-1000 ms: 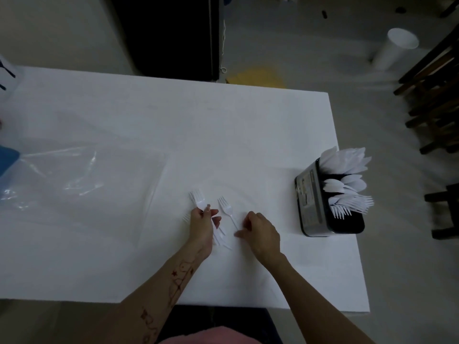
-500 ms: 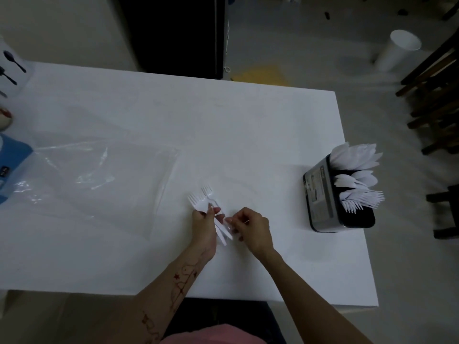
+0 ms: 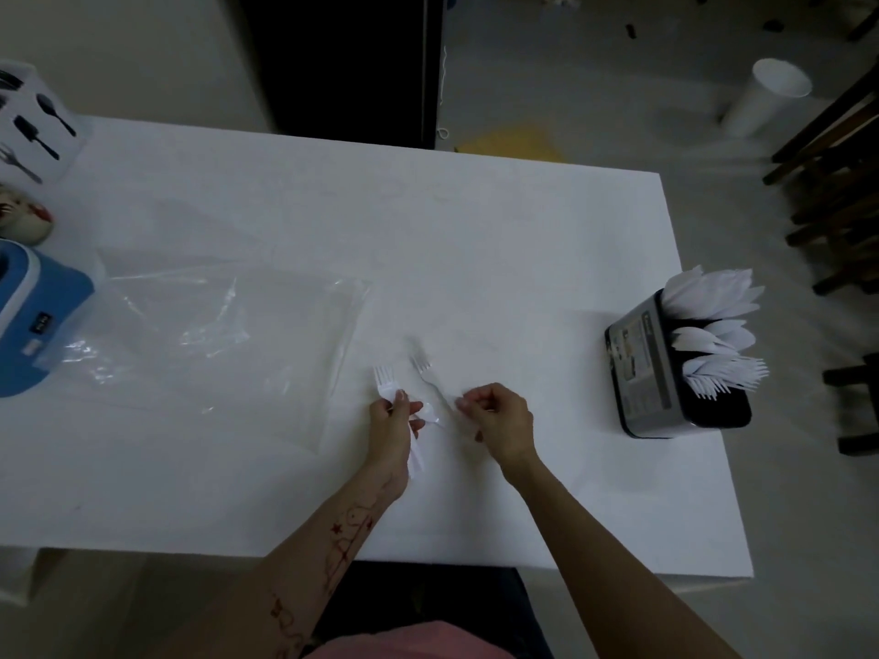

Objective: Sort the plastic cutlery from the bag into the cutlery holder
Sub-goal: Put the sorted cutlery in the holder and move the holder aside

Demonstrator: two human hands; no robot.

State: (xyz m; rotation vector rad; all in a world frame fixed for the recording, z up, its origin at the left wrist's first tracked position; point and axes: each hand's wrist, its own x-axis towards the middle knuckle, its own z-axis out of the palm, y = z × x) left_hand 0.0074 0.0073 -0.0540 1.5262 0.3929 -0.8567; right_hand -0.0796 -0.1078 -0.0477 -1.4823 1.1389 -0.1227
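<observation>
Head view: white plastic forks (image 3: 386, 383) gripped in left hand (image 3: 393, 428) near front edge of white table (image 3: 475, 240). Second white fork (image 3: 424, 373), blurred, pinched by handle in right hand (image 3: 499, 418). Black cutlery holder (image 3: 666, 373), filled, at right edge. Clear plastic bag (image 3: 214, 335) flat at left.

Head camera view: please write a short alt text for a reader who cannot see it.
Over a white table, a person's left hand grips white plastic forks while the right hand pinches the handle of another fork. A black cutlery holder full of white cutlery stands at the right; an empty clear bag lies at the left.
</observation>
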